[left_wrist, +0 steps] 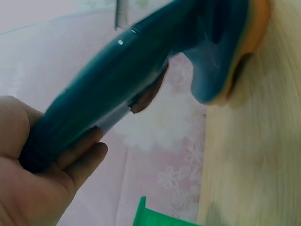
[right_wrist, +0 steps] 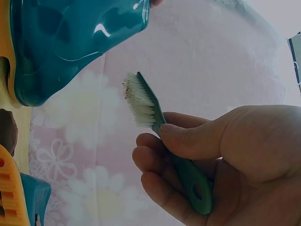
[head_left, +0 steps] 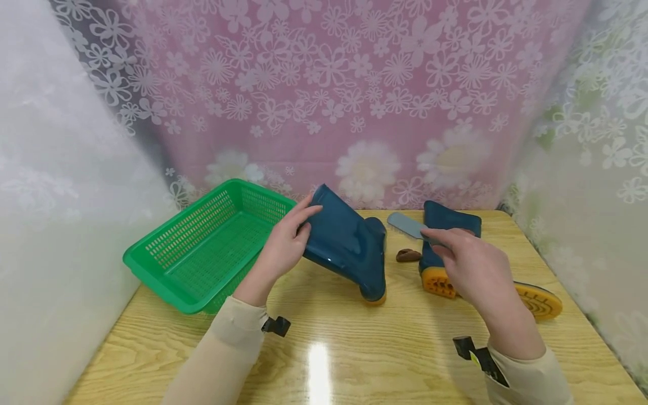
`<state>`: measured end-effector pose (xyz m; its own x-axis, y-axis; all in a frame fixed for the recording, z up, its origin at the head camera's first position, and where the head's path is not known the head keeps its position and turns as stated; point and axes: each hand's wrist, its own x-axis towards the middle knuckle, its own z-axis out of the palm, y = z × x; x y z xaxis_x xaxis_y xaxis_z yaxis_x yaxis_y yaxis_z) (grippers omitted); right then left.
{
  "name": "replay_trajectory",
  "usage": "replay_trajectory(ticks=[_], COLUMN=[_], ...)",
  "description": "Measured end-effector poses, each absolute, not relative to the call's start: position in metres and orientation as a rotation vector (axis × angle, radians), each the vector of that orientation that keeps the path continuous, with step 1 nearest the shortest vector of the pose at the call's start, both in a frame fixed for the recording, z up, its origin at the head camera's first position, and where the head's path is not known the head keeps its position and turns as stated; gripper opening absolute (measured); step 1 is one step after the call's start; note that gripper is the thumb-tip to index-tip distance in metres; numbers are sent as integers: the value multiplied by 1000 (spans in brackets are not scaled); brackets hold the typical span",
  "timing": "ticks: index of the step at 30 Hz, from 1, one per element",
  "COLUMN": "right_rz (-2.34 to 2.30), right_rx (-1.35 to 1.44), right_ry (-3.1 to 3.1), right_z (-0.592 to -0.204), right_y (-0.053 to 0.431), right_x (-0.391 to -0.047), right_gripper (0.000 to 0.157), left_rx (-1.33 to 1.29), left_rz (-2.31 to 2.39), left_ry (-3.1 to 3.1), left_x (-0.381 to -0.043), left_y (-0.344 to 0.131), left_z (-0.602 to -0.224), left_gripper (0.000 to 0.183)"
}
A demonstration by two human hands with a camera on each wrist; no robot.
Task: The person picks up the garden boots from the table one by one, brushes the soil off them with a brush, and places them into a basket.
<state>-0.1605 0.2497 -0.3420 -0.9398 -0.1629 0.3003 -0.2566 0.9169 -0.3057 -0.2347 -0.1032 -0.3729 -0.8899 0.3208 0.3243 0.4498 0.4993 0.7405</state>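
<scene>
My left hand (head_left: 283, 242) grips the top of a dark blue rubber boot (head_left: 344, 236) with an orange sole, its shaft tilted toward the basket. In the left wrist view the thumb and fingers close round the shaft's end, and a brown patch (left_wrist: 149, 93) shows along its far side. My right hand (head_left: 478, 273) holds a grey-green scrub brush (head_left: 406, 225) by its handle, apart from the boot. White bristles (right_wrist: 140, 101) with brown specks at their tips face the boot in the right wrist view.
A second blue boot (head_left: 450, 216) lies on its side at the right, its orange sole (head_left: 439, 282) partly hidden behind my right hand. Beside it sits a small brown lump (head_left: 408, 255). A green plastic basket (head_left: 177, 301) stands at the left of the wooden table (head_left: 405, 349).
</scene>
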Motion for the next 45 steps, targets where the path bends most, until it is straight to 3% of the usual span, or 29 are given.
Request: replay_trajectory(ticks=[6, 18, 26, 33, 38, 45], right_rz=[504, 511, 505, 522, 524, 519], right_rx=[304, 290, 287, 278, 286, 289], right_ry=[-2817, -2823, -2828, -2834, -2827, -2822], right_z=[-342, -341, -341, -340, -340, -339], right_y=[251, 252, 253, 254, 254, 255], right_x=[-161, -161, -161, -160, -159, -159], right_gripper=[40, 40, 39, 39, 39, 40], left_rx=[-805, -1179, -1179, -1217, -1360, -1479], left_rz=[-1229, -925, -447, -162, -194, -590], left_ry=[-2617, -2800, -2728, -2597, -2528, -2616], left_x=[-236, -229, -227, -228, -228, -221], left_y=[-109, -118, -121, -119, -111, -103], left_z=[-385, -392, -404, -413, -419, -415], left_gripper=[49, 92, 74, 69, 62, 56])
